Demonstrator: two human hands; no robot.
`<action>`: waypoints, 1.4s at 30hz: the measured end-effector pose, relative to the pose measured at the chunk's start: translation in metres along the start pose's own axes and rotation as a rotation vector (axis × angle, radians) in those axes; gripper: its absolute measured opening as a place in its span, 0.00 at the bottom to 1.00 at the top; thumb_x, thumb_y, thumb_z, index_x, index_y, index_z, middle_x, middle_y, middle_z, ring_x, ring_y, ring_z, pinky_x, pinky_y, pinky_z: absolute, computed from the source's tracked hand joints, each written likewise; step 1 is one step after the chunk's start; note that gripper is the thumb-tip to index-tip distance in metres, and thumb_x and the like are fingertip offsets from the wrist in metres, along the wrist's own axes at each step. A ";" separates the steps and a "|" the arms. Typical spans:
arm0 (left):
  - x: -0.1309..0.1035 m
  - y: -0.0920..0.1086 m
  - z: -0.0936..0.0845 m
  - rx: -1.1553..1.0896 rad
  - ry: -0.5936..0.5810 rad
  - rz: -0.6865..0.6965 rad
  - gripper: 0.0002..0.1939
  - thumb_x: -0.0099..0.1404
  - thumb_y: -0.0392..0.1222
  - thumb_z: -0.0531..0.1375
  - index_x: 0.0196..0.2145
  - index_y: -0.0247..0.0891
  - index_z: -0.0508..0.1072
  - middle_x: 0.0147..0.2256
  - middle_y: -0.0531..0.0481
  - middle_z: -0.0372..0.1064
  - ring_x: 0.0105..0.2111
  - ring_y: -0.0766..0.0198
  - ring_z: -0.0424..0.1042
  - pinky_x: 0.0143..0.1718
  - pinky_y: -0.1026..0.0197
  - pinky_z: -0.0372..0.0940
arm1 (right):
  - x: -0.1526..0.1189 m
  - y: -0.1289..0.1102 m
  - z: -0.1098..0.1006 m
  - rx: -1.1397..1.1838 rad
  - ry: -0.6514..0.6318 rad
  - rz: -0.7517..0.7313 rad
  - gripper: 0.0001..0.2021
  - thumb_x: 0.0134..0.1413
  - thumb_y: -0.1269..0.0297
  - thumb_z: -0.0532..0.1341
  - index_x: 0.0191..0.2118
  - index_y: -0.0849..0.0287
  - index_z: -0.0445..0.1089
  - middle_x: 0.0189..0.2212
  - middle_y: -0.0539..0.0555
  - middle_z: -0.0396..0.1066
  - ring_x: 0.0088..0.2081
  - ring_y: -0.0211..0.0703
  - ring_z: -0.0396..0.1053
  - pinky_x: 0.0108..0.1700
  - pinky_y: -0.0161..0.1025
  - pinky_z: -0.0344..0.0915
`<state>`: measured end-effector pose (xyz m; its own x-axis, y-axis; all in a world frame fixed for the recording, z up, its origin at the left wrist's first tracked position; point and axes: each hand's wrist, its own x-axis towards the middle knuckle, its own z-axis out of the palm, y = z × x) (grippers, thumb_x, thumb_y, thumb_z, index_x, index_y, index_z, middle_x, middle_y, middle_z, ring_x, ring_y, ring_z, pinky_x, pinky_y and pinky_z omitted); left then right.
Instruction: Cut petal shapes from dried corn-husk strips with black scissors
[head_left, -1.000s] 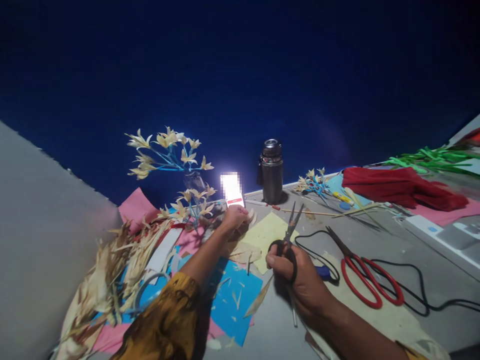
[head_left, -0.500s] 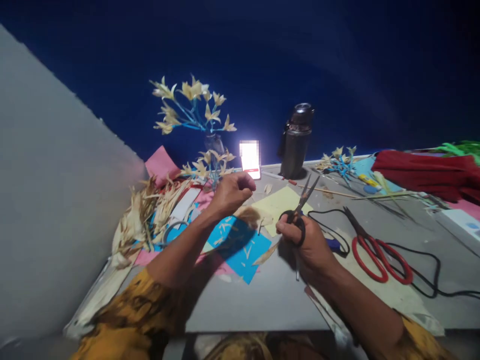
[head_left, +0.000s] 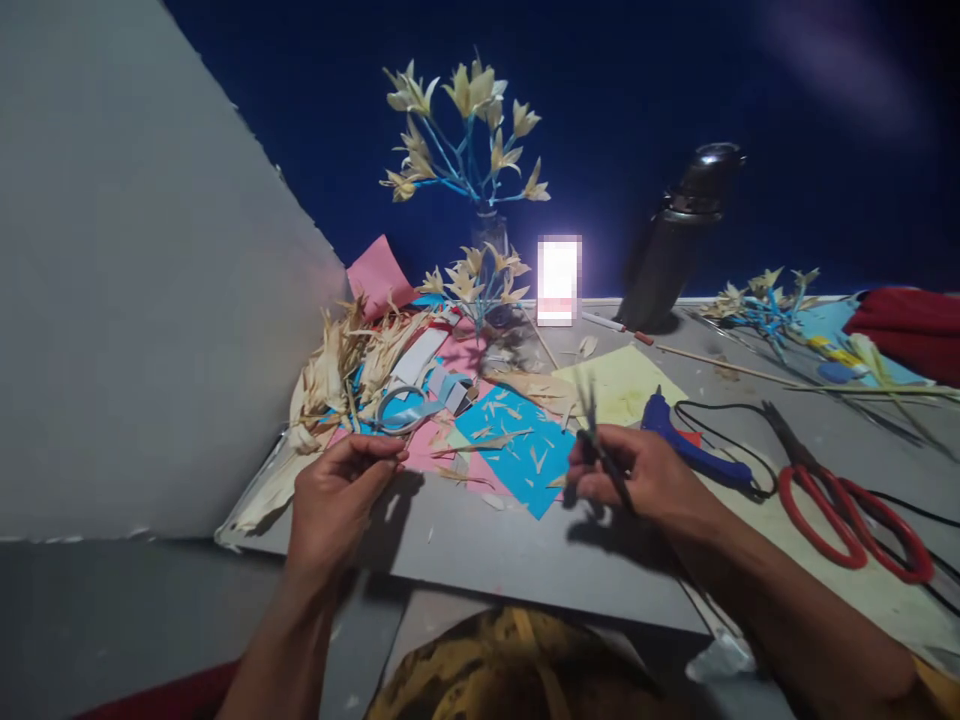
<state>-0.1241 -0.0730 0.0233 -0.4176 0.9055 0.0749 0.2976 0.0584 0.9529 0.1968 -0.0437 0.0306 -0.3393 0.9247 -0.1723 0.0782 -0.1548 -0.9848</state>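
grey table [head_left: 480,550] | scissors [head_left: 595,441] within right hand [head_left: 641,472] | blades pointing away

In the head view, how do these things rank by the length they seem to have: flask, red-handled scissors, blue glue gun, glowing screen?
1. red-handled scissors
2. flask
3. blue glue gun
4. glowing screen

The red-handled scissors lie nearer the camera than the flask, so their true order is unsure.

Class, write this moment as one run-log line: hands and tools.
left hand: fingertips pinched, contents unclear | right hand: holding black-handled scissors | glue gun: near right hand | red-handled scissors: right of glue gun
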 end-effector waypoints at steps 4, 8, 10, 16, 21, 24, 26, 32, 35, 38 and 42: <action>-0.003 0.008 -0.006 0.205 -0.044 0.085 0.05 0.55 0.41 0.66 0.31 0.40 0.76 0.31 0.51 0.76 0.31 0.62 0.73 0.35 0.61 0.68 | 0.005 -0.005 0.006 -0.149 -0.068 -0.079 0.12 0.35 0.60 0.74 0.30 0.57 0.78 0.24 0.50 0.73 0.27 0.43 0.67 0.28 0.37 0.61; 0.001 0.012 0.015 0.432 -0.200 0.213 0.04 0.60 0.41 0.61 0.29 0.41 0.74 0.27 0.52 0.73 0.28 0.62 0.69 0.32 0.60 0.64 | 0.012 -0.018 0.012 -0.244 0.044 -0.196 0.10 0.37 0.60 0.74 0.29 0.56 0.79 0.25 0.52 0.75 0.28 0.45 0.67 0.29 0.38 0.61; 0.007 0.010 0.033 0.528 -0.298 0.335 0.04 0.62 0.41 0.60 0.32 0.41 0.74 0.33 0.50 0.73 0.34 0.60 0.70 0.38 0.58 0.64 | 0.017 -0.017 0.013 -0.307 0.091 -0.264 0.09 0.37 0.61 0.74 0.29 0.56 0.80 0.25 0.52 0.75 0.28 0.45 0.66 0.30 0.38 0.60; 0.025 -0.004 0.071 0.766 -0.484 0.485 0.05 0.62 0.37 0.60 0.30 0.37 0.76 0.36 0.42 0.70 0.41 0.53 0.68 0.45 0.51 0.61 | 0.035 0.013 0.011 -0.343 0.163 -0.244 0.11 0.43 0.58 0.72 0.35 0.55 0.80 0.28 0.52 0.75 0.29 0.44 0.67 0.30 0.39 0.62; 0.014 0.002 0.067 0.182 -0.474 0.080 0.10 0.64 0.43 0.59 0.26 0.39 0.69 0.27 0.49 0.66 0.30 0.59 0.66 0.36 0.55 0.63 | 0.033 0.024 0.015 0.005 0.127 -0.014 0.16 0.41 0.58 0.74 0.38 0.57 0.76 0.31 0.52 0.73 0.29 0.43 0.68 0.30 0.40 0.67; -0.004 0.011 0.071 -0.337 -0.647 -0.298 0.13 0.61 0.49 0.63 0.27 0.39 0.67 0.22 0.52 0.65 0.24 0.63 0.66 0.30 0.58 0.63 | 0.031 0.025 0.022 0.315 0.049 0.119 0.18 0.43 0.58 0.73 0.41 0.55 0.72 0.35 0.51 0.73 0.31 0.43 0.70 0.29 0.40 0.69; -0.015 0.015 0.081 -0.491 -0.677 -0.425 0.14 0.58 0.48 0.66 0.26 0.38 0.67 0.21 0.52 0.66 0.21 0.66 0.64 0.27 0.61 0.60 | 0.030 0.025 0.027 0.408 -0.005 0.106 0.18 0.41 0.60 0.74 0.40 0.56 0.72 0.35 0.51 0.73 0.30 0.40 0.69 0.30 0.39 0.69; -0.037 0.015 0.113 -0.583 -0.688 -0.501 0.14 0.55 0.46 0.69 0.27 0.36 0.68 0.21 0.53 0.67 0.20 0.71 0.61 0.23 0.67 0.52 | 0.030 0.024 0.032 0.431 -0.008 0.020 0.11 0.41 0.62 0.72 0.29 0.60 0.71 0.21 0.46 0.68 0.22 0.35 0.63 0.25 0.33 0.61; -0.041 0.015 0.120 -0.614 -0.675 -0.474 0.15 0.54 0.46 0.70 0.28 0.36 0.68 0.21 0.55 0.65 0.20 0.72 0.59 0.23 0.67 0.51 | 0.029 0.024 0.033 0.381 0.033 0.000 0.10 0.41 0.65 0.71 0.28 0.60 0.70 0.20 0.46 0.67 0.21 0.35 0.62 0.24 0.33 0.59; -0.042 0.015 0.122 -0.566 -0.638 -0.458 0.16 0.52 0.46 0.71 0.27 0.36 0.68 0.20 0.56 0.64 0.18 0.73 0.58 0.21 0.68 0.49 | 0.028 0.026 0.036 0.389 0.027 0.016 0.10 0.41 0.66 0.70 0.26 0.60 0.68 0.20 0.46 0.66 0.22 0.35 0.61 0.25 0.33 0.58; -0.039 0.016 0.118 -0.592 -0.694 -0.467 0.17 0.51 0.46 0.72 0.25 0.35 0.69 0.19 0.54 0.65 0.19 0.71 0.61 0.23 0.67 0.54 | 0.030 0.025 0.035 0.547 -0.038 0.109 0.10 0.41 0.66 0.70 0.27 0.60 0.68 0.20 0.46 0.64 0.21 0.34 0.60 0.24 0.33 0.57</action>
<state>-0.0014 -0.0579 0.0003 0.2615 0.9002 -0.3481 -0.3174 0.4209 0.8498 0.1563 -0.0322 0.0000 -0.3904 0.8819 -0.2644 -0.3796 -0.4158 -0.8264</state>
